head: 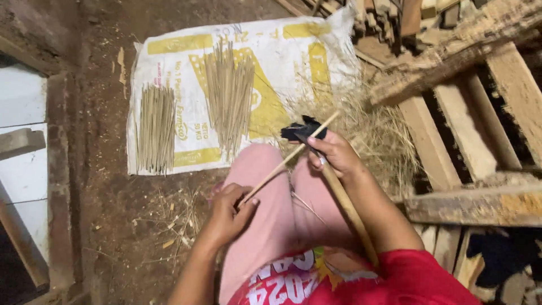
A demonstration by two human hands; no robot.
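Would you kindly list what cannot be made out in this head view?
- Blade of the long-handled tool: hidden by black wrapping in the head view.
- Tool's handle end: covered by the right hand's forearm.
- Near end of the thin stick: inside the left hand.

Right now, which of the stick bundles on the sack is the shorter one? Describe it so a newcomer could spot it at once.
Find the white and yellow sack spread on the dirt floor ahead of the person's knees. Two bundles lie on it; the shorter bundle lies by the sack's left edge. Its neighbour, the longer bundle, lies mid-sack over the yellow print and fans out more loosely.
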